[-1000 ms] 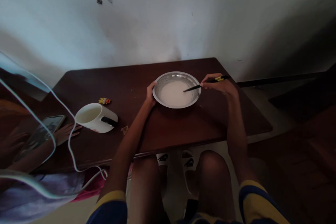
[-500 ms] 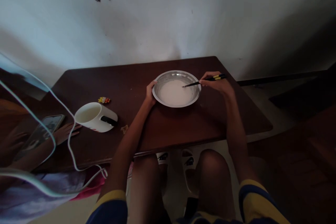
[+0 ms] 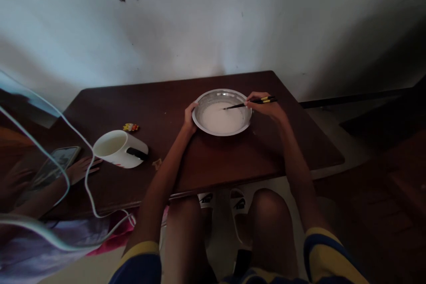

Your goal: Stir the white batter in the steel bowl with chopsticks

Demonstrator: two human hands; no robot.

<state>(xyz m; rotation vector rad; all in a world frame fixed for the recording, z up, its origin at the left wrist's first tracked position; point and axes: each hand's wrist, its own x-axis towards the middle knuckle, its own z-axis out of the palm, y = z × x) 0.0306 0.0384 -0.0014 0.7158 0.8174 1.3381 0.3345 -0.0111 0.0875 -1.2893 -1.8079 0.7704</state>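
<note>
A round metal bowl (image 3: 222,134) stands on the dark brown table, holding a whitish, milky mixture (image 3: 221,120). My left hand (image 3: 191,115) grips the bowl's left rim, thumb on top and the other fingers hidden underneath. In my right hand (image 3: 264,105) is a pair of black chopsticks (image 3: 237,106) with yellow bands near the back end. They slant down to the left, and their tips touch the mixture near the bowl's centre.
A white mug (image 3: 121,148) with a black handle stands at left, near a small colourful figurine (image 3: 131,127). Another person's hand (image 3: 83,169) lies beside a phone (image 3: 65,157). White cables (image 3: 87,177) cross the left side. A wall (image 3: 199,22) rises behind the table (image 3: 226,164).
My right hand has moved left with the chopsticks, and their tips have shifted from the right part of the mixture toward its middle. My left hand keeps its hold on the rim.
</note>
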